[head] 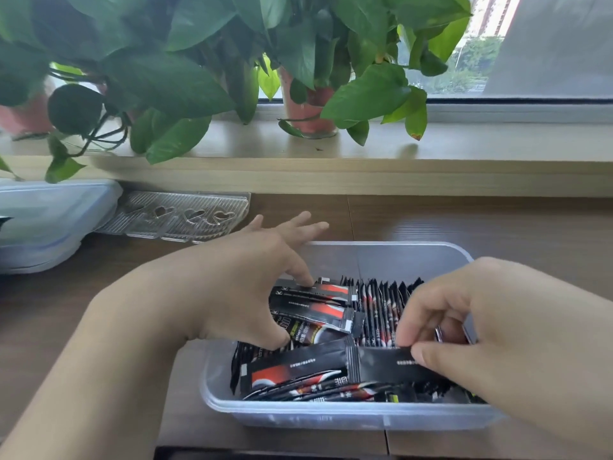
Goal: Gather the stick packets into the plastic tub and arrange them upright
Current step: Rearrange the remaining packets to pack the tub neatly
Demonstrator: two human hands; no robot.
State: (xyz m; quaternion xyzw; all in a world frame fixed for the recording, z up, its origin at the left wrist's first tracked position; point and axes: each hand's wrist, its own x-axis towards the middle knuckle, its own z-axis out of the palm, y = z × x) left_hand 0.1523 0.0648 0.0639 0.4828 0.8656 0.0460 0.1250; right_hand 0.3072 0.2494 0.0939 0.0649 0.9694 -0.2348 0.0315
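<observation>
Right hand point(497, 327): the thumb and curled fingers are pinching the black end of one stick packet point(388, 363), which is lying crosswise over the near part of the load.

Left hand point(245, 280): the fingers are spreading wide. The index fingertip point(306, 279) is touching the far edge of a few flat-lying packets point(318, 308) and the thumb is pressing at their near side. The other fingers are reaching straight out past the far rim, holding nothing.

Just beside the pinched packet, toward the left thumb, a red-printed packet point(295, 368) is lying end to end with it. Between the two hands, a row of upright packets point(381, 307) is standing on edge, packed closely. Below the right thumb, leaning packets point(331, 393) are resting along the near wall.

All of these are sitting inside the clear plastic tub point(331, 418), which is lying directly under both hands. The tub is resting on a brown wooden table point(481, 224).

Beyond the left fingertips, a clear tray point(185, 215) with heart-shaped recesses is lying flat. To the left of it, translucent lidded containers point(49, 224) are sitting stacked.

Past the table edge, a pale wooden sill point(481, 144) is carrying potted plants point(185, 78) with broad green leaves. A window point(481, 61) is showing daylight behind them.
</observation>
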